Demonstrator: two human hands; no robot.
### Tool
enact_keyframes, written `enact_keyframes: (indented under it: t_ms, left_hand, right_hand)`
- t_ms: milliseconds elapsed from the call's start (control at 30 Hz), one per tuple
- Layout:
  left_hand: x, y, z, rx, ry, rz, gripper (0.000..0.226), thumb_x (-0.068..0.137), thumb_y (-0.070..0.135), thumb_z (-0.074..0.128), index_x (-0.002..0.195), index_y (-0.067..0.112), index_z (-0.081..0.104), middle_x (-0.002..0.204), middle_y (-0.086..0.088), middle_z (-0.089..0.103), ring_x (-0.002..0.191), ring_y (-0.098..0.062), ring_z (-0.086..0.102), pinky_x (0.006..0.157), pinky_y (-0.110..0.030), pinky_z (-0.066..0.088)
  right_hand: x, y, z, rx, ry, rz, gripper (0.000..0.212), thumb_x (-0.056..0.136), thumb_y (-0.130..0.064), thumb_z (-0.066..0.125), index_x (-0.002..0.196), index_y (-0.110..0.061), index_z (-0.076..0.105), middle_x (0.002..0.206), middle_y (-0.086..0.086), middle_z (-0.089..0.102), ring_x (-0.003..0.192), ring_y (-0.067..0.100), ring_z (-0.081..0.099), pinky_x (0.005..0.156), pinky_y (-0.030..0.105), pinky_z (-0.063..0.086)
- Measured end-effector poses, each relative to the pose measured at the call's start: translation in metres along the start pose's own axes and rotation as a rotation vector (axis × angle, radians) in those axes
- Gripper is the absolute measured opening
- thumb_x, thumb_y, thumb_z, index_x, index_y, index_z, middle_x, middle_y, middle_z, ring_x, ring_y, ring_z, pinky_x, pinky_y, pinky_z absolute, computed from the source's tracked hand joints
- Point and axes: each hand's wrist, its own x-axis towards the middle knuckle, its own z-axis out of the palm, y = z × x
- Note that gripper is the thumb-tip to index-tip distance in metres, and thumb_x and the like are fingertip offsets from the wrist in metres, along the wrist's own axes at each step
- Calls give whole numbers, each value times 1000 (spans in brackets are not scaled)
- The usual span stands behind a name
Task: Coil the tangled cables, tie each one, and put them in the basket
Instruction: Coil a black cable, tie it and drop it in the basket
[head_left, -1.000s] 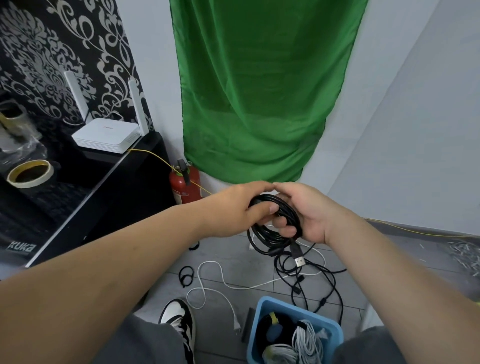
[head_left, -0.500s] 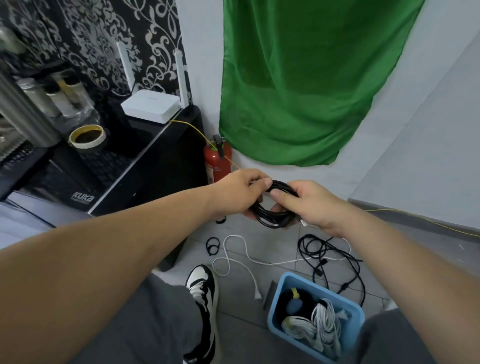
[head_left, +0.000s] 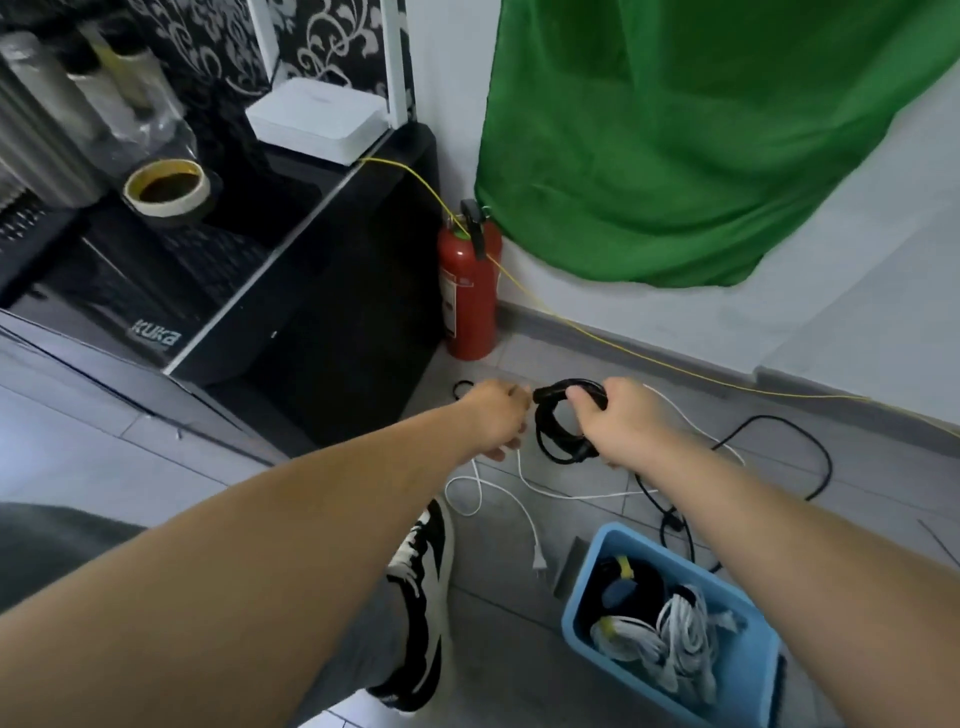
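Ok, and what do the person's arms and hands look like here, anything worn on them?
The left forearm and right forearm are bare as far as the frame shows, with no sleeves. The left hand and right hand wear no gloves, and no watch, bracelet or ring is visible. Below them are grey trousers and a black-and-white sneaker.

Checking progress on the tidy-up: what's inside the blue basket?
White coiled cables and a dark bundle with a yellow tie lie in the basket. Anything beneath them is covered.
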Motion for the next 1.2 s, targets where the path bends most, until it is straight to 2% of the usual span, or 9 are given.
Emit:
enact_keyframes:
  t_ms: [100,200,300,500,700,800,1000,1100,1200]
  left_hand:
    - [31,-24,9,213,55,-37,17,106,15,42,106,13,59,99,-11,59,95,-28,57,83,-35,47]
    - [64,-56,15,409,86,-139,28,102,21,49,117,7,68,118,-15,68,110,-32,65,88,-34,48]
    - [97,-94,28,617,28,-290,34,96,22,56,125,6,62,128,-14,61,118,-31,60,95,-35,52]
    - [170,-179,59,833,-96,-439,82,61,32,38,139,13,51,148,-12,39,131,-33,41,110,-49,38]
    - [148,-168,51,758,-108,-461,74,83,23,47,156,14,35,168,-1,2,145,-34,19,118,-50,30]
    - [140,-160,53,762,-58,-414,65,87,22,53,150,15,41,159,-3,19,136,-34,29,113,-47,33]
    - [120,-126,38,887,178,-192,30,78,17,66,108,17,61,118,-5,61,116,-25,55,94,-35,50]
    - [110,-100,14,623,237,-62,28,88,7,63,112,20,70,114,-3,70,105,-24,67,84,-28,54]
    - [84,-53,-11,395,324,79,26,93,7,58,106,24,73,107,0,72,98,-23,69,86,-29,56]
  right_hand:
    - [24,15,16,13,30,26,47,96,-57,53,76,-14,54,68,7,64,63,31,67,66,43,58]
    - [46,24,38,51,15,19,44,95,-56,56,80,-15,63,68,6,68,61,28,69,66,48,61]
    - [67,30,65,68,-23,6,41,96,-58,53,84,-20,64,71,4,69,65,28,69,66,44,60]
    - [87,47,100,175,-62,36,37,98,-53,57,83,-20,61,70,5,67,64,27,68,57,33,50]
    - [87,52,106,204,-89,71,36,99,-52,56,87,-19,63,76,2,67,70,22,66,60,32,49]
    - [84,51,104,235,-92,80,35,98,-51,57,87,-18,63,77,5,68,70,26,68,66,37,56]
    - [75,40,80,193,-54,73,37,99,-51,55,83,-19,60,74,5,67,69,29,68,65,37,55]
    - [69,26,55,178,-37,62,36,99,-50,54,89,-17,60,79,6,68,76,31,69,71,39,57]
    - [56,7,17,168,15,35,37,101,-50,52,95,-14,60,84,6,68,80,33,68,75,40,55]
